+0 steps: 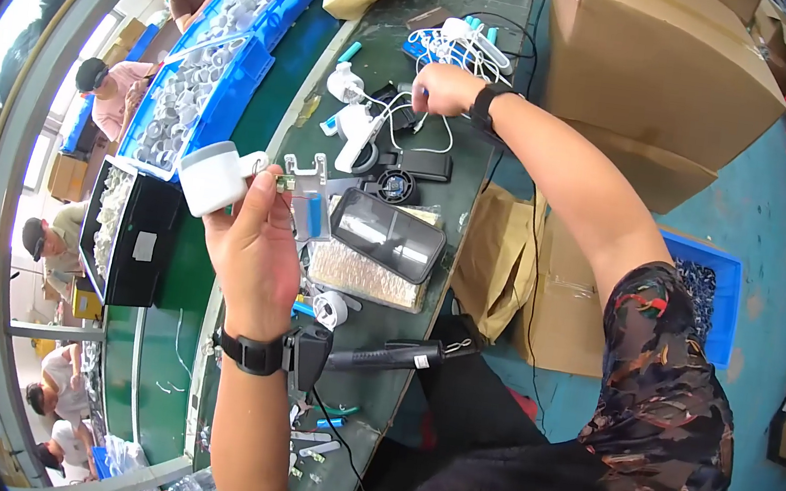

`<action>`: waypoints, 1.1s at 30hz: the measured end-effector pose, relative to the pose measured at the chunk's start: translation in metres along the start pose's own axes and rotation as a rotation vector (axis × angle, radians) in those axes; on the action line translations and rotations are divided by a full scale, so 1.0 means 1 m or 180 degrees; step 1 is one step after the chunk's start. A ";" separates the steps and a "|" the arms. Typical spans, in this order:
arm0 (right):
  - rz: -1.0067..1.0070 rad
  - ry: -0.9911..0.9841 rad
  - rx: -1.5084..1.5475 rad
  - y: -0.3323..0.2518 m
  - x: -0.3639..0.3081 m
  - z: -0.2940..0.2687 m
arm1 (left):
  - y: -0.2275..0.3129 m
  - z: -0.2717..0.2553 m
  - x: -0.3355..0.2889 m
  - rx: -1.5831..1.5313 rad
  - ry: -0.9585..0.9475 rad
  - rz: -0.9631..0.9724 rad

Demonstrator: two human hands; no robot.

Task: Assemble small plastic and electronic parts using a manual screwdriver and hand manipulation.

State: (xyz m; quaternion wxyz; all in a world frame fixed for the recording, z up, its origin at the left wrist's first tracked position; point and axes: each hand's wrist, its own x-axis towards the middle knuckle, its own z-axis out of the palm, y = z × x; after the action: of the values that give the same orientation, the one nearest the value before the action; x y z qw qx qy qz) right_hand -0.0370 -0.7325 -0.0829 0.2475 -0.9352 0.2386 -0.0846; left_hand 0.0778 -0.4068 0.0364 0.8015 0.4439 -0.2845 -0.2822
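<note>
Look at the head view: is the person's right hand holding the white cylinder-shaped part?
No. The white part is held up by the left hand; the right hand reaches to white cables farther along the bench.

two blue crates [237, 79], two cardboard boxes [650, 71]

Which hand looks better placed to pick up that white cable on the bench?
Probably the right hand: it is already on the white cable at the far end of the bench. The left hand is busy holding a white part.
</note>
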 end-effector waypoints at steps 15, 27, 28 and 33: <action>-0.0690 0.0915 0.1083 -0.020 -0.034 0.000 | -0.077 -0.006 0.079 0.0180 -0.0939 -0.0775; -0.1116 0.1175 0.1569 -0.046 -0.058 -0.023 | -0.103 0.033 0.100 0.0424 -0.1126 -0.0992; -0.1150 0.1264 0.1569 -0.045 -0.057 -0.023 | -0.104 0.034 0.100 0.0394 -0.1031 -0.0982; -0.1001 0.1298 0.1692 -0.051 -0.060 -0.022 | -0.112 0.030 0.104 0.0316 -0.0569 -0.0862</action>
State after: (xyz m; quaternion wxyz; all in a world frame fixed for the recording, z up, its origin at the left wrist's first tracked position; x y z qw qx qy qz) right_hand -0.0750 -0.6736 -0.0408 0.4131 -0.8275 0.1060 -0.3652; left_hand 0.1048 -0.5470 -0.0261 0.7047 0.4903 -0.3059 -0.4116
